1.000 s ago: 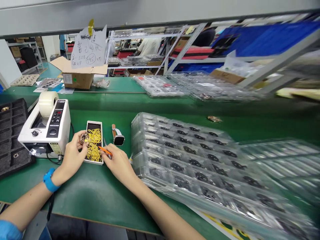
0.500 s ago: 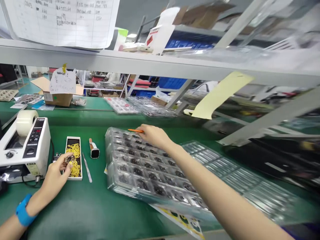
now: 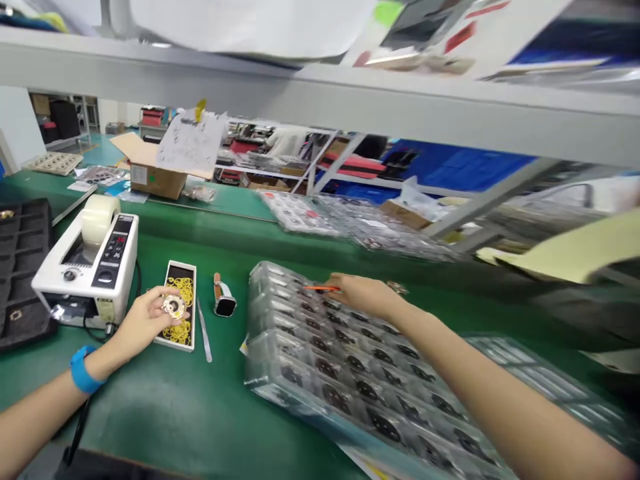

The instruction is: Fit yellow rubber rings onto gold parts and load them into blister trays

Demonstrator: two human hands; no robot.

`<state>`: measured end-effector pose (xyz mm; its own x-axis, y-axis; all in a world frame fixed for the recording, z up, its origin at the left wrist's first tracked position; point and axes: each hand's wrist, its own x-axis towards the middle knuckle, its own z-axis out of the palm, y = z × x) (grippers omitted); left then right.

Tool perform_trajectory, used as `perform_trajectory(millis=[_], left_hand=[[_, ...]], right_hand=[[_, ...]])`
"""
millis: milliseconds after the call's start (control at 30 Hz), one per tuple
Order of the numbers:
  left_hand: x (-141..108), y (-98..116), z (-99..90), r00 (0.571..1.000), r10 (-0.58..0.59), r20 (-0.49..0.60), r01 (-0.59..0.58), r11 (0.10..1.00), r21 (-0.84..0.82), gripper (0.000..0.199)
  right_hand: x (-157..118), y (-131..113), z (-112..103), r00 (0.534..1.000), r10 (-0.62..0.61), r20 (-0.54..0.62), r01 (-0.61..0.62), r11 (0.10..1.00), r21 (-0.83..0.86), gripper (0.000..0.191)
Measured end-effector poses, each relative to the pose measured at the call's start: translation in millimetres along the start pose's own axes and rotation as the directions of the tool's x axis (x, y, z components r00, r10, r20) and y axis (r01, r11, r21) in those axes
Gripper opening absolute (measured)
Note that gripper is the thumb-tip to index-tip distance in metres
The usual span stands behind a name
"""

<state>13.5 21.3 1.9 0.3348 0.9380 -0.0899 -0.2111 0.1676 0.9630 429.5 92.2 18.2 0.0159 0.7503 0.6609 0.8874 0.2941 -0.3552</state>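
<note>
Between the thumb and fingers of my left hand point(image 3: 143, 323) is a round metal watch part point(image 3: 173, 305), gold and silver with a hole in the middle. It hangs over a white box point(image 3: 192, 341) holding yellow rings point(image 3: 180, 333). A thin orange tool point(image 3: 321, 289) sticks out to the left from my right hand point(image 3: 363, 293), whose fingers are closed on it. This hand is above the far part of a stack of clear plastic trays point(image 3: 265, 363). Dark flat parts point(image 3: 385, 425) sit in the top tray's pockets. My right forearm hides some of them.
Tweezers point(image 3: 204, 331) and a smartwatch point(image 3: 225, 305) lie right of the white box. A tape dispenser point(image 3: 120, 250) stands at left, beside a dark compartment tray point(image 3: 23, 267). More clear trays point(image 3: 530, 373) lie at right. A shelf beam point(image 3: 320, 100) crosses overhead.
My view has swung left, so everything sits further right. The watch part in my left hand now shows its round face. My right hand stays over the trays with the orange tool.
</note>
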Motion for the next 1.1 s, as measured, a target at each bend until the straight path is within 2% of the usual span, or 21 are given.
perform_trajectory(millis=[100, 133, 233, 333, 367, 467, 600, 733, 900, 1100], left_hand=[[-2, -1, 1.6, 0.999, 0.007, 0.041, -0.005, 0.999, -0.047, 0.036], [-3, -2, 2.1, 0.998, 0.011, 0.057, -0.008, 0.998, -0.057, 0.035], [-5, -3, 3.3, 0.994, 0.034, 0.106, -0.026, 0.996, -0.080, 0.033], [-7, -5, 4.3, 0.987, 0.074, 0.144, -0.063, 0.995, -0.078, 0.036], [-7, -5, 4.6, 0.984, 0.086, 0.153, -0.075, 0.994, -0.075, 0.037], [-8, -7, 5.3, 0.980, 0.103, 0.172, -0.094, 0.994, -0.062, 0.038], [-8, -8, 6.1, 0.982, 0.080, 0.172, -0.082, 0.997, 0.003, 0.041], [-8, -7, 7.4, 0.979, 0.075, 0.190, -0.090, 0.994, 0.069, 0.044], [-9, -7, 8.6, 0.976, 0.097, 0.193, -0.124, 0.983, 0.137, 0.044], [-10, -5, 11.2, 0.979, 0.083, 0.184, -0.113, 0.980, 0.162, 0.044]], right_hand=[[-7, -25, -2, 0.990, 0.010, 0.143, -0.013, 1.000, 0.020, 0.035], [-10, -39, -1, 0.990, 0.020, 0.143, -0.023, 0.999, 0.024, 0.032], [-26, -99, 8, 0.996, 0.039, 0.075, -0.045, 0.996, 0.083, 0.020], [-50, -171, 27, 0.994, 0.011, 0.106, -0.035, 0.974, 0.225, 0.019], [-57, -192, 34, 0.991, 0.000, 0.132, -0.038, 0.957, 0.288, 0.020], [-73, -233, 53, 0.962, 0.085, 0.258, -0.221, 0.797, 0.562, 0.016], [-79, -240, 69, 0.898, 0.201, 0.392, -0.426, 0.623, 0.656, 0.014], [-83, -234, 73, 0.855, 0.254, 0.453, -0.514, 0.539, 0.667, 0.015], [-88, -237, 73, 0.842, 0.279, 0.462, -0.536, 0.534, 0.654, 0.016], [-87, -240, 71, 0.874, 0.282, 0.396, -0.484, 0.575, 0.659, 0.012]])
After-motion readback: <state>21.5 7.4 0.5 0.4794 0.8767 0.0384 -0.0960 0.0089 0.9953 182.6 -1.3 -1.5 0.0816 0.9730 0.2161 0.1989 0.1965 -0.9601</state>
